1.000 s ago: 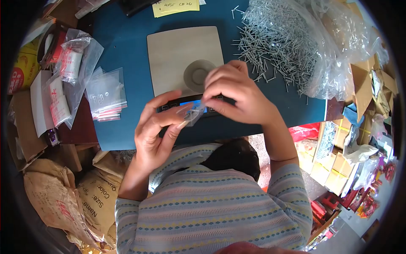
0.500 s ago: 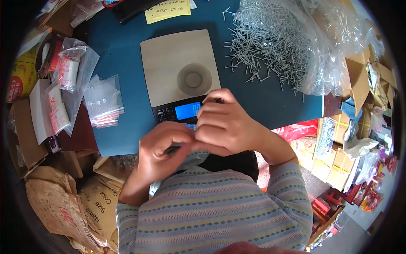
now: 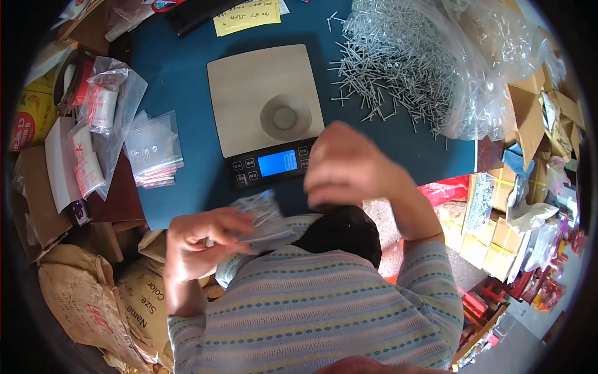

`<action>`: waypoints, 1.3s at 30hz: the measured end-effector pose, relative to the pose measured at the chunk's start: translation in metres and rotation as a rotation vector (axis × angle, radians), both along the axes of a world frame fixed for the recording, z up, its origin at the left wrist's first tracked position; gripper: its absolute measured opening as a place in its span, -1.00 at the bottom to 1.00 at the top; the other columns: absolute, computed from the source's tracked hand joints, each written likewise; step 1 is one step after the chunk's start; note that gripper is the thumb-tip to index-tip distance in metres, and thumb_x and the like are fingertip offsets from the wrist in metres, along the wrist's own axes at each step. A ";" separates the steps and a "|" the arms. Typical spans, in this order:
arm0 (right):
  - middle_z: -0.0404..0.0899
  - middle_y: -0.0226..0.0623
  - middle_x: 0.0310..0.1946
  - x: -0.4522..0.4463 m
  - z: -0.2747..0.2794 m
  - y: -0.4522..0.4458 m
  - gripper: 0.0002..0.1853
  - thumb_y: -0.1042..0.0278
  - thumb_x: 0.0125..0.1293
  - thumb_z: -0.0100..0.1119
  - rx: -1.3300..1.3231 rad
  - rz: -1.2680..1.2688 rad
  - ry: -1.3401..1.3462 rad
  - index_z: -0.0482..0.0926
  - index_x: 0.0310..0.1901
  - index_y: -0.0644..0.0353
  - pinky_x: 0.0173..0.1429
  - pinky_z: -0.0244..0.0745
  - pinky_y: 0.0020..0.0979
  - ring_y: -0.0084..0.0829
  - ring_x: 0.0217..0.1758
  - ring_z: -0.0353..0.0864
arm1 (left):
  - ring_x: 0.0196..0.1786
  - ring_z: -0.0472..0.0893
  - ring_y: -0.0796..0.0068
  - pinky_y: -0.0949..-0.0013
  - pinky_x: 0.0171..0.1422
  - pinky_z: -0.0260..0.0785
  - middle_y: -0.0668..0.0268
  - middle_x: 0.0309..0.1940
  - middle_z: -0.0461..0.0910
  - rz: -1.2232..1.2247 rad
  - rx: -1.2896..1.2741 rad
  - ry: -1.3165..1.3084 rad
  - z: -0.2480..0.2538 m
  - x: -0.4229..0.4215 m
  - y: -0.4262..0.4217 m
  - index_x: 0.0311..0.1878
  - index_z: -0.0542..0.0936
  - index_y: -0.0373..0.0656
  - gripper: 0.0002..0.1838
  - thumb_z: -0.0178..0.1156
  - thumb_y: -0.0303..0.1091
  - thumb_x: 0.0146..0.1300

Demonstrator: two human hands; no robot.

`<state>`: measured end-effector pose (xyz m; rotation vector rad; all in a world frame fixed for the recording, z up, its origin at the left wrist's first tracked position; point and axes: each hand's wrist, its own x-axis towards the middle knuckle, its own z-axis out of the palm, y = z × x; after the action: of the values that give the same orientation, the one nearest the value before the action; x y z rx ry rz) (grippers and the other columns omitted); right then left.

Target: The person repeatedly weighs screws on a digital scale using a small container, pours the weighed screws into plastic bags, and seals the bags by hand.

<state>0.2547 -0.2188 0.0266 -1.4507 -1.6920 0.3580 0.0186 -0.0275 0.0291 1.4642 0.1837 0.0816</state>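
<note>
My left hand (image 3: 208,240) pinches a small clear plastic bag (image 3: 261,215) with shiny pieces in it, at the front edge of the table. To its right, my right hand (image 3: 349,168) is blurred by motion, apart from the bag; its fingers look curled, and whether they hold anything cannot be made out. Behind the hands lies a scale (image 3: 237,81) with a lit blue display (image 3: 278,163). A small round dish (image 3: 285,117) rests on its plate. The loose screws (image 3: 398,75) form a heap right of the scale.
Flat clear bags (image 3: 152,149) are stacked at the left, beside wrapped white rolls (image 3: 101,109). A yellow note (image 3: 248,19) and a black object (image 3: 193,15) lie at the back. A large plastic bag (image 3: 486,93) stands at the right. Brown paper sacks (image 3: 84,293) are at lower left.
My hands were together around the small bag and have moved apart. My left hand has moved left and down with the bag, and more of the scale's display and buttons shows.
</note>
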 end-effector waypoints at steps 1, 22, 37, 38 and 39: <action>0.60 -0.39 -0.34 0.015 -0.001 -0.004 -0.77 0.32 0.06 0.46 -0.142 -0.133 0.014 0.63 -0.25 0.09 -0.01 0.41 -0.28 -0.31 -0.22 0.57 | -0.01 0.70 0.21 0.24 0.15 0.52 0.09 -0.32 0.72 -0.062 0.127 -0.029 -0.003 -0.012 0.014 -0.46 0.59 -0.28 -0.83 0.34 -0.76 0.01; 0.52 -0.22 -0.20 0.116 -0.052 -0.025 -0.69 0.55 -0.03 0.33 -0.389 -0.586 -0.200 0.54 -0.18 0.18 -0.05 0.46 -0.28 -0.17 -0.11 0.52 | 0.57 -0.13 -0.14 -0.33 0.50 -0.33 0.06 0.55 -0.05 0.248 1.484 0.315 -0.096 0.012 0.055 0.52 0.15 -0.01 -0.34 0.06 -0.18 0.39; 0.62 -0.44 -0.45 0.124 -0.001 -0.013 -0.75 0.42 0.09 0.41 -0.511 -0.538 0.403 0.66 -0.19 0.29 -0.32 0.41 -0.62 -0.71 -0.40 0.55 | 0.41 0.36 0.04 -0.09 0.53 -0.06 0.05 0.22 0.51 0.214 1.208 0.091 -0.068 0.008 0.022 0.08 0.62 -0.28 -0.60 0.30 -0.54 0.10; 0.63 -0.43 -0.44 0.117 0.004 -0.005 -0.75 0.42 0.10 0.41 -0.520 -0.487 0.414 0.65 -0.19 0.30 -0.31 0.42 -0.62 -0.71 -0.39 0.56 | 0.36 0.41 0.07 -0.08 0.51 0.00 0.07 0.16 0.56 0.233 1.215 0.066 -0.070 0.008 0.024 0.03 0.63 -0.27 -0.64 0.30 -0.55 0.11; 0.63 -0.42 -0.44 0.109 0.005 0.003 -0.76 0.43 0.10 0.40 -0.490 -0.410 0.435 0.65 -0.19 0.30 -0.30 0.43 -0.61 -0.70 -0.38 0.57 | 0.32 0.46 0.10 -0.08 0.49 0.05 0.09 0.10 0.60 0.251 1.220 0.041 -0.073 0.008 0.026 -0.02 0.64 -0.26 -0.69 0.29 -0.55 0.12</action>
<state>0.3637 -0.2153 0.0320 -1.8597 -0.9636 0.8289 0.0265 -0.0017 -0.0435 2.6513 0.3875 0.4221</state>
